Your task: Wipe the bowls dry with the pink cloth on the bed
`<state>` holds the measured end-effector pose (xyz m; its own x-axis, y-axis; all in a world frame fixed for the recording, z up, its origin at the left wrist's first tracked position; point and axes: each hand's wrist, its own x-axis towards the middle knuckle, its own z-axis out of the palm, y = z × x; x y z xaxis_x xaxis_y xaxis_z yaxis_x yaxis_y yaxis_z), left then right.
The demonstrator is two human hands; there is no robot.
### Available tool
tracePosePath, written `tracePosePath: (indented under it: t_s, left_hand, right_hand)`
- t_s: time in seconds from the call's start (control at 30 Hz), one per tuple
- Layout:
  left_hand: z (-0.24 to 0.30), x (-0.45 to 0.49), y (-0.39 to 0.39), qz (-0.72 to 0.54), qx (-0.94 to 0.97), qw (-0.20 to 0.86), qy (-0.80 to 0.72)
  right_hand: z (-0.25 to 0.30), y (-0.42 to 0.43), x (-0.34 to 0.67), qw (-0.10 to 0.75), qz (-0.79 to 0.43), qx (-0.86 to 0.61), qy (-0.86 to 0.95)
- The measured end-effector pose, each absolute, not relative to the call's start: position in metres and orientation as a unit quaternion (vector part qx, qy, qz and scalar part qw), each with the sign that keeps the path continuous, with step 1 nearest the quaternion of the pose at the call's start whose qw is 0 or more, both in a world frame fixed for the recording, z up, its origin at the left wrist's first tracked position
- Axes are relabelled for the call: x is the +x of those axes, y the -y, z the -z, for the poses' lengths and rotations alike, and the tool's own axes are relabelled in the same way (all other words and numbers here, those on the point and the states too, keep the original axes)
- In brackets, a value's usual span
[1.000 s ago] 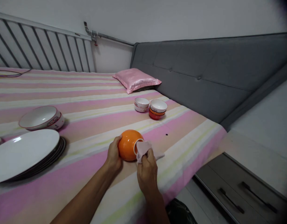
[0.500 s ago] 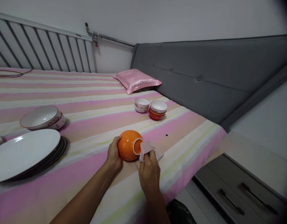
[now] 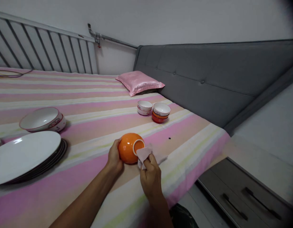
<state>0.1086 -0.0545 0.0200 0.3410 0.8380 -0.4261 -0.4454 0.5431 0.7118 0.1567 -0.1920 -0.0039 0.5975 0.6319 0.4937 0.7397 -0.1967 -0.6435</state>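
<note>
An orange bowl (image 3: 127,148) lies tipped on its side on the striped bed sheet (image 3: 94,107), its white-ringed foot facing me. My left hand (image 3: 114,157) grips the bowl's left side with the fingers curled round it. My right hand (image 3: 150,177) is closed on a pale pink cloth (image 3: 146,154), which it presses against the bowl's foot and lower right side.
A stack of white plates (image 3: 25,156) sits at the left, with a red-rimmed white bowl (image 3: 42,119) behind it. Small stacked bowls (image 3: 161,112) and another small bowl (image 3: 144,107) stand farther back, near a pink pillow (image 3: 139,81). A grey headboard (image 3: 208,79) and a drawer unit (image 3: 244,196) lie to the right.
The bowl has turned slightly so its foot ring faces me more. My right hand with the cloth has shifted a little lower and left along the bowl's base.
</note>
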Motion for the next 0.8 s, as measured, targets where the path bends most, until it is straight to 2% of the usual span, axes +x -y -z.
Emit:
tracePosePath:
  t_s: [0.43, 0.63, 0.8]
  left_hand:
    - [-0.0158, 0.1087, 0.0635, -0.394, 0.31, 0.776, -0.382]
    - [-0.0145, 0.1083, 0.0617, -0.396, 0.313, 0.772, -0.387]
    - [-0.016, 0.1086, 0.0584, -0.404, 0.285, 0.772, -0.399]
  right_hand:
    - [0.0032, 0.1913, 0.1589, 0.441, 0.069, -0.783, 0.433]
    - [0.0032, 0.1922, 0.1598, 0.41, 0.062, -0.819, 0.398]
    - [0.0042, 0.1933, 0.1611, 0.426, 0.063, -0.811, 0.395]
